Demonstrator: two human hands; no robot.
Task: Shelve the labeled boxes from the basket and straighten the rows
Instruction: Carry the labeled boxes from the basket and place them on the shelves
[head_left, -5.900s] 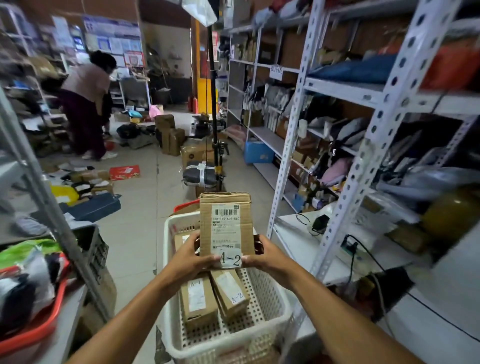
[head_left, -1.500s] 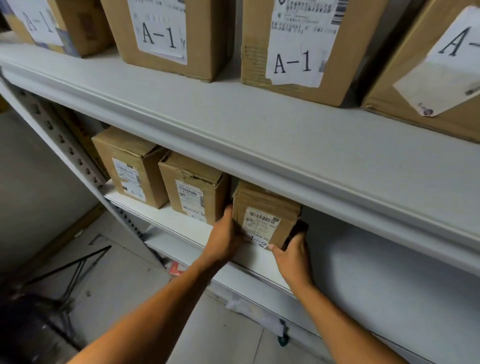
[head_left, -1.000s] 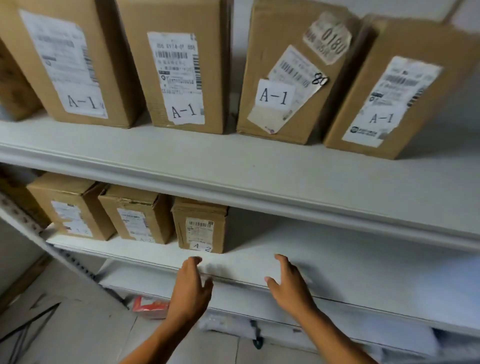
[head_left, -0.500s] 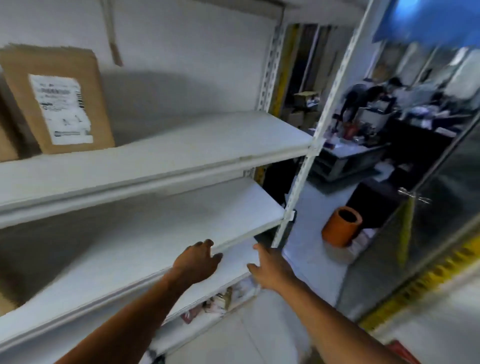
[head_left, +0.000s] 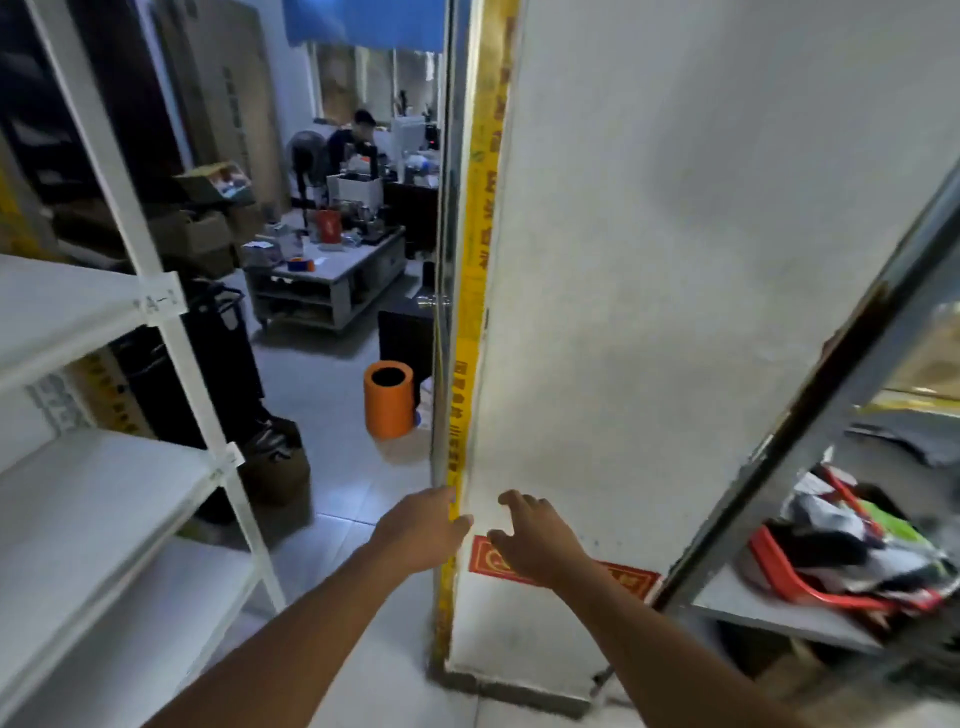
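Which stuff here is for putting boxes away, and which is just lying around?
For the job:
white shelf, with an A-1 tag
left hand and right hand, both empty

Lying about:
orange bin
red basket of clutter
low table
red sign

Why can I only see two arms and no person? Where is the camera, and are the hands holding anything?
The camera sits on the person's head and looks forward and down, so you see what they see: their own two arms reaching out. There is only this one view.

The left hand and the right hand are both empty, with relaxed, spread fingers. Neither hand touches a box.

On the left stands a white shelf rack; no boxes show on the part in view. Straight ahead is a white wall with a yellow strip along its edge. Farther off, an orange bin stands on the floor. On the right, a red basket full of mixed things sits on another shelf.

The job is shelving labeled boxes, but no labeled box shows here.
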